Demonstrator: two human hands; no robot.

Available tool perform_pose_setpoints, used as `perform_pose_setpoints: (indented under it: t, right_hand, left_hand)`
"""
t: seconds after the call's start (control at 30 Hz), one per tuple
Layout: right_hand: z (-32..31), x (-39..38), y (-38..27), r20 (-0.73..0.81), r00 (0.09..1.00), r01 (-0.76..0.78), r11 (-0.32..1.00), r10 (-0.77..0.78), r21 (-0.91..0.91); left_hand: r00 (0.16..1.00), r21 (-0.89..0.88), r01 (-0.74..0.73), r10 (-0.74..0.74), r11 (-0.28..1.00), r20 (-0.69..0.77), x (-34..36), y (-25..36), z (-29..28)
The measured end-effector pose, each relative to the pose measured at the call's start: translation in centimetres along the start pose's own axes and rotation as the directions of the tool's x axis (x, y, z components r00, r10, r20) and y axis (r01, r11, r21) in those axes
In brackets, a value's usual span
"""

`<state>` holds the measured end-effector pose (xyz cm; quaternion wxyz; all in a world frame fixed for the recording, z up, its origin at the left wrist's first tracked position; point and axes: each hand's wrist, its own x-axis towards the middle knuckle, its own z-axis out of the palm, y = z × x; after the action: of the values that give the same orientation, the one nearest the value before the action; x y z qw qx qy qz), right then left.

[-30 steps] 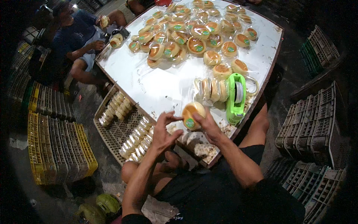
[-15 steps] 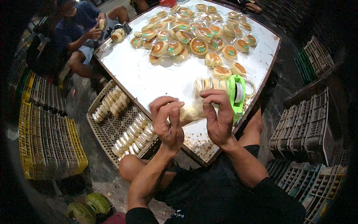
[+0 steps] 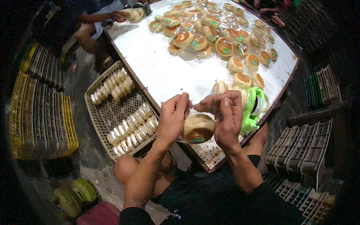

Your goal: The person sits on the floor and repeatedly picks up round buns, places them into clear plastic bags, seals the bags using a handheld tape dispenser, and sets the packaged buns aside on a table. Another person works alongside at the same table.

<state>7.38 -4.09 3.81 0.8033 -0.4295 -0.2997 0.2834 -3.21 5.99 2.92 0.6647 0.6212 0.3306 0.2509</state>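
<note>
A round, browned bun (image 3: 198, 129) in a clear plastic bag hangs between my hands over the near corner of the table, a green label at its lower edge. My left hand (image 3: 173, 118) is closed in a pinch on the bag's left upper side. Fingers bent toward the left, my right hand (image 3: 228, 122) closes on the bag's other side; the thin film there is hard to make out. Just beyond the right hand stands a bright green tape dispenser (image 3: 252, 112) with a pale roll. A short row of bagged buns (image 3: 224, 87) lies behind that hand, partly hidden.
Many bagged buns (image 3: 210, 33) are heaped across the white table (image 3: 153, 71). At the left, a plastic crate (image 3: 103, 129) holds rows of wrapped buns. Stacked crates stand left (image 3: 41, 116) and right (image 3: 300, 146). Across the table's left side, another person's hand (image 3: 119, 16) holds buns.
The bun has tipped and come down between my hands, its browned face now showing. My right hand has moved slightly right. The other person's hand has moved to buns at the table edge.
</note>
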Motion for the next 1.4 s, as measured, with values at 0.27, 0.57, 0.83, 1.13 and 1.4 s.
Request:
perform_pose_setpoints:
  t: [0.27, 0.57, 0.83, 1.13, 1.4]
  right_hand:
    - [-1.6, -0.4, 0.6, -0.019, 0.997, 0.07, 0.947, -0.079, -0.312]
    - [-1.5, -3.4, 1.2, 0.222, 0.955, 0.298, 0.605, -0.198, -0.738]
    - [-2.5, -1.7, 0.1, 0.332, 0.914, 0.395, 0.694, -0.232, -0.602]
    - [-3.3, -2.4, 1.0, 0.272, 0.95, 0.295, 0.723, -0.153, -0.624]
    - [-4.6, -1.9, 1.0, 0.452, 0.845, 0.531, 0.344, -0.286, -0.774]
  left_hand:
    - [0.994, 0.061, -0.045, 0.051, 0.997, -0.094, -2.8, 1.6, 3.6]
    - [0.945, -0.004, -0.205, 0.197, 0.979, -0.261, -2.7, 1.9, 4.0]
    - [0.947, -0.287, -0.299, 0.32, 0.91, 0.026, -2.8, 0.0, 1.5]
    - [0.955, -0.036, -0.26, 0.252, 0.965, -0.16, -4.0, -0.7, 2.1]
    - [0.836, 0.628, -0.503, 0.519, 0.594, 0.179, -3.5, -0.6, 0.4]
